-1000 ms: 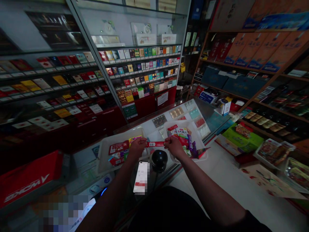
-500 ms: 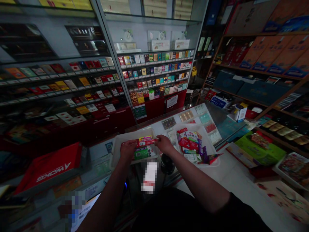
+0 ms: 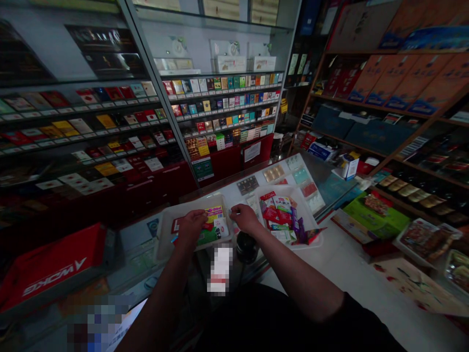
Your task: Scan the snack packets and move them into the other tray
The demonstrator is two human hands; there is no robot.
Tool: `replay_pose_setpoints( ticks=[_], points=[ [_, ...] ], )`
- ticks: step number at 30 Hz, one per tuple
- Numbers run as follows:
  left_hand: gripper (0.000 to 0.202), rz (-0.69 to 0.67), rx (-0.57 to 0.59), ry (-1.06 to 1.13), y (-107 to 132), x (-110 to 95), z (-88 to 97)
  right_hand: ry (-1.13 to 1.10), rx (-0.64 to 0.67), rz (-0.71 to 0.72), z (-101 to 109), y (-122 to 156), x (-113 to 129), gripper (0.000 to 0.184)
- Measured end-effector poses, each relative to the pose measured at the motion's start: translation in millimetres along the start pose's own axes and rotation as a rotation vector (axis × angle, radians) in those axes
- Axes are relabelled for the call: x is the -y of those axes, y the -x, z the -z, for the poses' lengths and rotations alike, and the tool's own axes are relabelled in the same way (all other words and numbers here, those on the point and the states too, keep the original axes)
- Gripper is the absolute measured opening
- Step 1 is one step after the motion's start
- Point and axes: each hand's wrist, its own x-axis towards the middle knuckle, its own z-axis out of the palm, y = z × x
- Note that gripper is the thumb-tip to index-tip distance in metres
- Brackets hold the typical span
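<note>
Nearest the camera, both forearms reach forward over a dim glass counter (image 3: 331, 182). Between them lie a phone (image 3: 220, 269) and, just beyond it, a black round object (image 3: 246, 247).

The left tray (image 3: 190, 202), white and shallow, holds a few flat packets: a yellow-topped packet (image 3: 214, 213) at the centre, a white packet (image 3: 221, 228) just below it, a green packet (image 3: 205, 237) at the near edge, and a red one mostly under the hand. The right tray (image 3: 309, 217), just beside it, is heaped with red, green, white and purple packets.

The left hand (image 3: 190, 228) hovers palm-down over the left tray, its fingers curled narrow; in the poor light it cannot be told whether they grip anything. The right hand (image 3: 245, 218) sits at that tray's right rim, thumb and forefinger drawn close together, perhaps on something small.

The yellow-topped packet lies flat between the two hands. Behind the counter, the shelves (image 3: 227, 105) carry rows of small coloured boxes.
</note>
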Motion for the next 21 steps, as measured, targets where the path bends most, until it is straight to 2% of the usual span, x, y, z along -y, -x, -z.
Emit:
replay_pose_setpoints(
  ticks=[6, 11, 16, 21],
  points=[
    [0.049, -0.01, 0.129, 0.017, 16.3, -19.1, -44.7, -0.034, -0.089, -0.07, 40.1, -0.7, -25.8, 0.021],
    [0.046, -0.036, 0.226, -0.009, 26.4, -32.7, -86.3, 0.067, -0.174, -0.107, 84.3, 4.0, -53.0, 0.016],
    [0.039, -0.036, 0.318, -0.045, 33.5, -41.3, -138.2, 0.157, -0.217, -0.199, 126.3, 6.6, -91.4, 0.015],
    [0.028, -0.055, 0.41, -0.106, 39.3, -43.9, -196.1, 0.321, -0.228, -0.291, 157.9, 6.0, -131.7, 0.017]
  ],
)
